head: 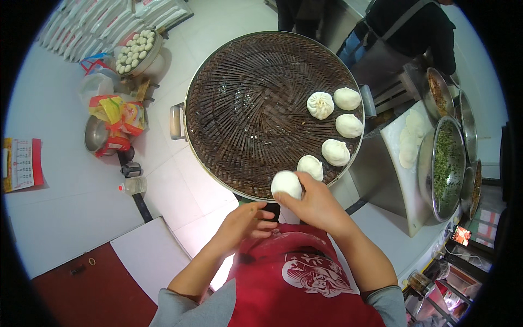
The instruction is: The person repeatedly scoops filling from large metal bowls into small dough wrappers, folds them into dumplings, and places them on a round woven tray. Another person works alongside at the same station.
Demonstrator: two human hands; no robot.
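My right hand point(316, 202) grips a round white dough bun point(286, 184) between thumb and fingers, over the near rim of a large round steamer tray point(261, 110) with a woven dark bamboo base. Just beyond that hand a filled bun point(310, 166) rests on the weave, partly hidden by my fingers. Several more follow the tray's right edge, among them a smooth bun point(335, 152) and a pleated bun point(320, 105) whose gathered top faces up. My left hand point(249, 222) hovers before my red apron point(294, 269), fingers apart and holding nothing.
At right, a white cutting board point(402, 180) carries flat dough rounds point(410, 139). Beside it stand a steel bowl of chopped greens point(445, 167) and a bowl of brownish filling point(438, 92). A person in an apron point(380, 53) stands beyond. A tray of dough balls point(137, 51) sits far left.
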